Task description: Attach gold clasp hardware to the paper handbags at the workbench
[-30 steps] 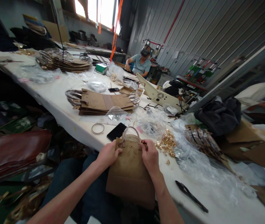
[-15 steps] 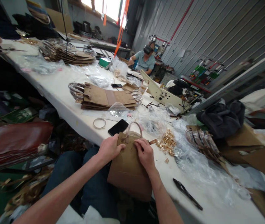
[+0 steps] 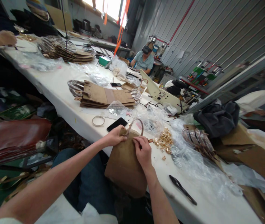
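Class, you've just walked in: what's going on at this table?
Someone seated at a white-covered table handles a boxy, brown, leather-like bag. The left hand grips its top corner; the right hand touches its front near the top. A flat black phone, a pile of small gold-coloured fittings and a slim black tool lie on the table.

The right hand (image 3: 143, 152) hides part of the brown bag (image 3: 124, 166).
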Demonstrator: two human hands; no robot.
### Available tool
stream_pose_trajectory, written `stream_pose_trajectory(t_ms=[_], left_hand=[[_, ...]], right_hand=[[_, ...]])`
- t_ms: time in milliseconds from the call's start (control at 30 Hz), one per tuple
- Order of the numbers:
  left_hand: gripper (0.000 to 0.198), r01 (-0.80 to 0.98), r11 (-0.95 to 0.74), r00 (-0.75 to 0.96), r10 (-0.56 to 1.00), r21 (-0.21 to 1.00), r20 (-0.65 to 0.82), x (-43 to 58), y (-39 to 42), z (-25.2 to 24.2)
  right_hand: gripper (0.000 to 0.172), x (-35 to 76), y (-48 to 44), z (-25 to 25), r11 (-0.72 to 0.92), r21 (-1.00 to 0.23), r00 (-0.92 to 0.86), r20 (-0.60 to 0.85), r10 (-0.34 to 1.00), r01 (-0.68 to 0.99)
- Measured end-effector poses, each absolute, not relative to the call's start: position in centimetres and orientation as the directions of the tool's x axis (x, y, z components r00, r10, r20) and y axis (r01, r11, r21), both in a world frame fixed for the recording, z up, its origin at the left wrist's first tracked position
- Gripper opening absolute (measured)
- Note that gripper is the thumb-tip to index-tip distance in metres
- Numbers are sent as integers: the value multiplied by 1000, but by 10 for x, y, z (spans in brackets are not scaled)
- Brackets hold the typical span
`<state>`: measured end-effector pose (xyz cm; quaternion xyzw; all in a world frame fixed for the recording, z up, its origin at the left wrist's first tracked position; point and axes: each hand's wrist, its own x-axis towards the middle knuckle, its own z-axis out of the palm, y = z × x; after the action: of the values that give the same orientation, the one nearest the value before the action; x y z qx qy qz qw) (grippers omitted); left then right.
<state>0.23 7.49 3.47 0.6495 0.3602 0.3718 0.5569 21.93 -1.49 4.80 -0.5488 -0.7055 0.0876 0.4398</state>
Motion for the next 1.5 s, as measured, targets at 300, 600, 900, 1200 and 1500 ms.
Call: stream_pose_trajectory(t_ms=[300, 600, 900, 1200, 1500], left_hand=[[40, -29, -36, 569, 821, 999, 46, 3, 93, 45], [49, -107, 277, 446, 872, 955, -203, 10, 84, 49], [44, -172, 366, 455, 853, 915, -255, 26, 82, 47], [27, -133, 330, 467, 852, 935, -234, 27, 80, 36], [23, -119, 327, 488, 842, 938, -232, 27, 82, 31]], right_hand=[[34, 237, -12, 62, 210, -725, 50, 319, 947, 656], [21, 250, -8, 64, 303, -585, -141, 306, 942, 752], [27, 240, 5, 73, 220, -646, 13, 335, 942, 731], [21, 269, 7, 68, 239, -644, -107, 238, 965, 727], [22, 265, 9, 74, 357, -568, -225, 290, 930, 742]])
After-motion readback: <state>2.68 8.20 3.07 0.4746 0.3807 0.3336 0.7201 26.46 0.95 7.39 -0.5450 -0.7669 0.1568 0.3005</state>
